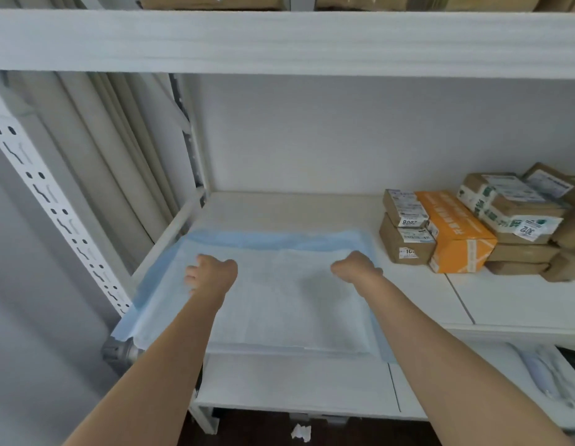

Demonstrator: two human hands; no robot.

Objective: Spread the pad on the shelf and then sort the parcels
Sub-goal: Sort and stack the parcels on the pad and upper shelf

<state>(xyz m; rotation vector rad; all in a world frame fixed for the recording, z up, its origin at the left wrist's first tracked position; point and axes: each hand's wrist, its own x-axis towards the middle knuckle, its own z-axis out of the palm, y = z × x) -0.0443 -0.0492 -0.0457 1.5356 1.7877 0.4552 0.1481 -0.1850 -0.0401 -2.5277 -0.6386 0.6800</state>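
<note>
I see both of my hands laid on the pad (279, 304), which lies flat on the shelf (292, 207) with its blue border showing along the far edge and both sides. My left hand (209, 272) rests on the pad's far left part; its fingers bend downward onto the sheet, and I cannot tell whether they pinch it or merely press. My right hand (357, 265) rests near the pad's far right corner, knuckles toward me, fingers tucked out of sight beyond them, so I cannot tell its grip either. The pad's near edge hangs slightly over the shelf front, between my forearms, and its left near corner juts past the upright post (54, 201) left of my left arm.

The parcels (492, 220) are stacked to the right of my right hand, well apart from the pad, against the back wall. Nearest my right hand are two small brown boxes (403, 230), one on the other, touching an orange box (456, 230); further right lie more brown packets with white labels. Below my arms, on the floor, is a crumpled bit of white paper (300, 432). Above my hands another shelf board (279, 40) carries more brown packages.
</note>
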